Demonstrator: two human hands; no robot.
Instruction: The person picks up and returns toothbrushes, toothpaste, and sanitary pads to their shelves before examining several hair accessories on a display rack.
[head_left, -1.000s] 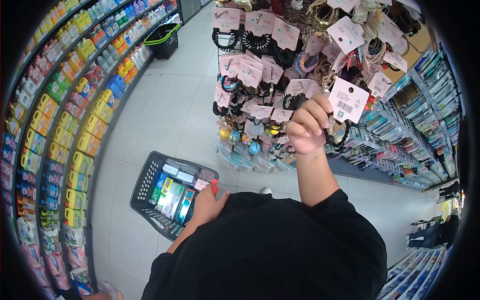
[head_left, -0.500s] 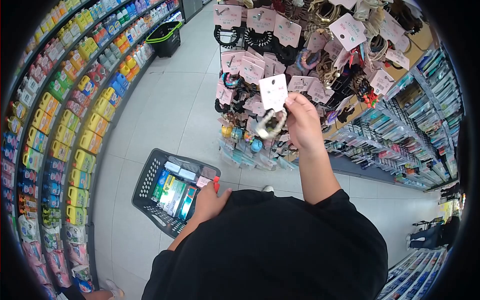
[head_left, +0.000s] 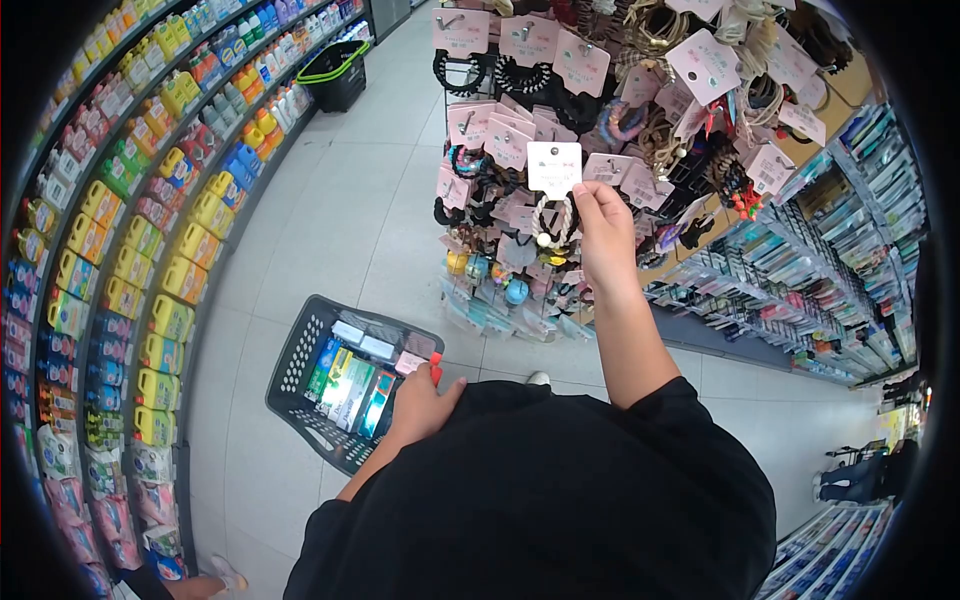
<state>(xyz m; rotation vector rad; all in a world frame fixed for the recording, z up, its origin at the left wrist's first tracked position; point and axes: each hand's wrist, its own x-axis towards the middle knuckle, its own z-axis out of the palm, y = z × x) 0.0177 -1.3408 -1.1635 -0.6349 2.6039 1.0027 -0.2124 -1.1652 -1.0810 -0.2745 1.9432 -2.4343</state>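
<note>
My right hand [head_left: 608,240] is raised in front of the rack, thumb and fingers closed on the edge of a white card. A braided pale-and-dark hair tie [head_left: 543,222] with a pearl-like bead hangs from that card. Lower down, my left hand [head_left: 422,405] is wrapped round the red-ended handle of a dark grey shopping basket [head_left: 287,385]. Inside the basket lie boxed goods, among them a shiny green-and-white box [head_left: 347,388], a teal box [head_left: 377,402], white packs [head_left: 377,347] and a pink item [head_left: 408,363].
A hanging display of carded hair ties [head_left: 510,130] faces me. Shelves of detergent bottles [head_left: 172,315] curve along the left. A black basket with a green rim [head_left: 337,88] stands on the floor farther off. Stationery racks [head_left: 800,265] line the right, and people's legs show at both sides.
The carded hair tie has turned more squarely towards me and moved slightly right, its blur gone. My left hand keeps its hold on the basket.
</note>
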